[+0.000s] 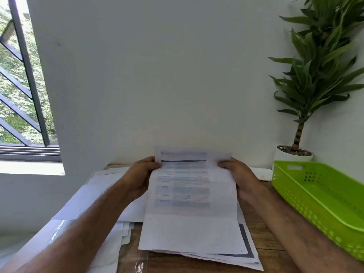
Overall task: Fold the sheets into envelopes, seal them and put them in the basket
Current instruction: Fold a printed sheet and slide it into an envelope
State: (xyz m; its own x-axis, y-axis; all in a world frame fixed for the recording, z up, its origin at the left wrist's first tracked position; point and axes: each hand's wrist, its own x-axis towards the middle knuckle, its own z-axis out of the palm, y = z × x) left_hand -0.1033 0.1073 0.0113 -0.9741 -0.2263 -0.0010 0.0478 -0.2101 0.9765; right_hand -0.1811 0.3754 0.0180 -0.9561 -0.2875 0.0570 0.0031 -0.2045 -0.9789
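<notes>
Both hands, left (140, 177) and right (239, 178), pinch the printed sheet's (192, 209) far corners.

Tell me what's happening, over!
Left hand, right hand both grip top sheet by far corners. Far end lifted off paper stack. Green basket at right, path open.

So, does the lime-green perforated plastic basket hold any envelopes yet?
Empty, as far as shown: the lime-green perforated plastic basket shows only its bare green floor, with nothing lying in it. Its right end is cropped.

Soft daylight from the window (23, 79) at left; motion blur throughout, wide-angle bending at edges.
</notes>
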